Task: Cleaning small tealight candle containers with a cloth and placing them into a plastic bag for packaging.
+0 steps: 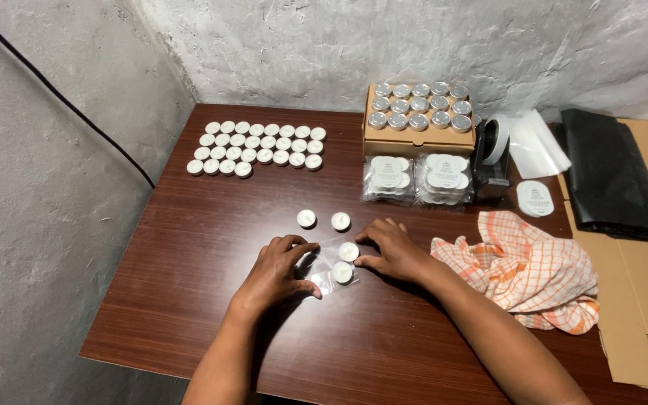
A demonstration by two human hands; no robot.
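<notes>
Two bare forearms enter from bottom of frame. No sleeves, gloves, rings or watch visible. Left hand [277,271], right hand [395,251]; short nails on fingers [300,248].
</notes>
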